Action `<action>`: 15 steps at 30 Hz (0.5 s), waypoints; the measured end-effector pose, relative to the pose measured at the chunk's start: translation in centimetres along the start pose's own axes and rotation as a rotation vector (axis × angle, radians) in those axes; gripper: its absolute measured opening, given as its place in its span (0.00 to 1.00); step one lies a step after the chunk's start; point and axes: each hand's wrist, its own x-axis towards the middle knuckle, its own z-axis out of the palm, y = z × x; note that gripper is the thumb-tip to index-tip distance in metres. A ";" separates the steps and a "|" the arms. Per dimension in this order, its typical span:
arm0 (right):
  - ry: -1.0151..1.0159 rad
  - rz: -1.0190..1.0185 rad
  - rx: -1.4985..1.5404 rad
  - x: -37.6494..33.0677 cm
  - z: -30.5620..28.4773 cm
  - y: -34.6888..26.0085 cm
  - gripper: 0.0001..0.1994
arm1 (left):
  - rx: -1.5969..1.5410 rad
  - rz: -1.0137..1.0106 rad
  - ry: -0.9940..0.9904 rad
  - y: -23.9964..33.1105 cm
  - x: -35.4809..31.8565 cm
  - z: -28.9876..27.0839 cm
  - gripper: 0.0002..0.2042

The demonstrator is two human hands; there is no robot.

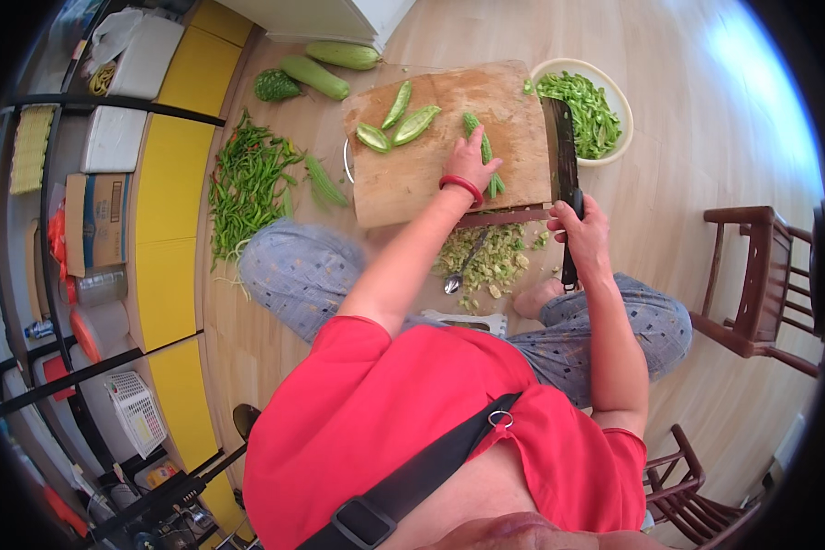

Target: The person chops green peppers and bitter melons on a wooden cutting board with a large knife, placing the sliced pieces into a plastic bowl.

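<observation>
My left hand (472,167), with a red bangle at the wrist, holds a bumpy green bitter melon piece (485,152) down on the wooden cutting board (403,188). The fingers lie over the piece and hide part of it. My right hand (584,236) is closed round the black handle of a large knife (562,147). Its dark, broad blade points away from me along the board's right edge. Further left on the board lie three bitter melon halves (416,125), their hollowed pale insides showing.
A cream bowl (625,128) of green slices (585,112) stands right of the board. Scooped pith (500,261) and a metal spoon (453,282) lie before me. Green chillies (247,188) and whole gourds (316,77) lie left, near a shelf (170,183). Wooden chairs (752,275) stand right.
</observation>
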 end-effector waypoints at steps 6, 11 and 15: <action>0.001 -0.020 -0.080 0.0 0.8 0.1 0.09 | 0.010 -0.109 -0.052 1.0 0.1 -0.5 0.35; -0.026 -0.027 -0.149 0.2 0.9 0.5 0.10 | -0.011 0.121 -0.102 -0.2 0.9 0.9 0.31; -0.099 0.000 -0.341 1.1 1.3 2.2 0.11 | -0.147 0.089 -0.014 -2.8 0.9 1.2 0.28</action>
